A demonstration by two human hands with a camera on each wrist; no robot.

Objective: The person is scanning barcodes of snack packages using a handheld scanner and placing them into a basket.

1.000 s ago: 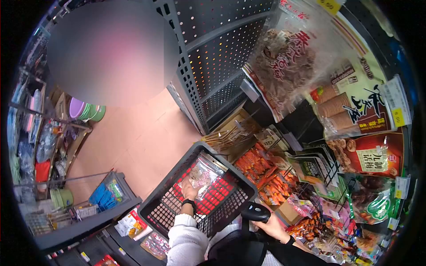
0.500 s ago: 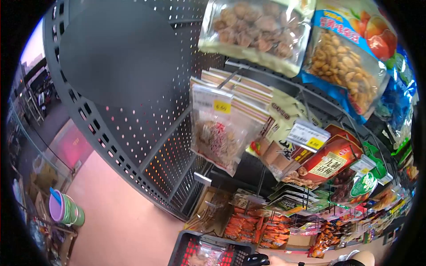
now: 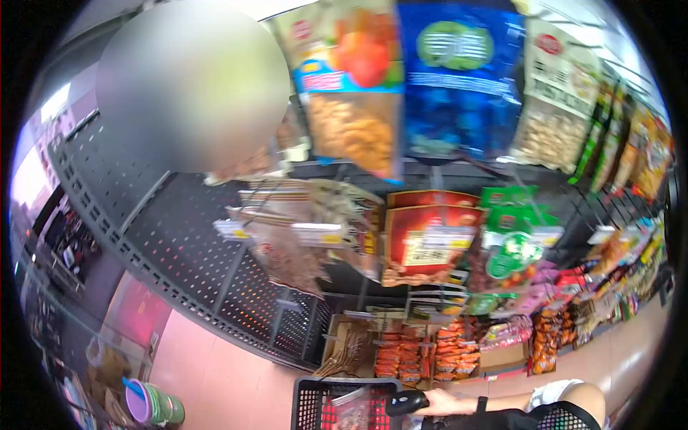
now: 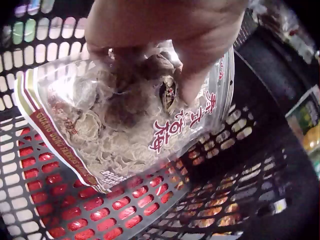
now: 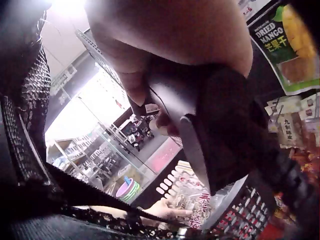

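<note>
My left hand (image 4: 170, 30) grips a clear plastic bag of dried plums (image 4: 120, 125) inside a black basket (image 4: 250, 75), thumb and fingers pinching its film. The bag lies tilted over the basket's slotted bottom, where red shows through. In the right wrist view the same left hand (image 5: 162, 209) reaches to the bag from the left. My right hand (image 3: 441, 403) holds a black handle (image 3: 407, 403) at the basket's right side; close up, its fingers wrap round that handle (image 5: 175, 100). The left hand is outside the head view.
A dark perforated shelf panel (image 3: 193, 244) stands at the left. Bagged snacks hang in rows ahead, including a red pouch (image 3: 430, 236) and a blue bag (image 3: 462, 93). Lower down are orange packets (image 3: 401, 358) in boxes. A purple and green bucket (image 3: 154, 405) stands on the pink floor (image 3: 208, 351).
The head view has swung up and right from the basket to the hanging snack bags. The basket now shows only at the bottom edge, and the left hand has left that view. The right hand keeps its grip.
</note>
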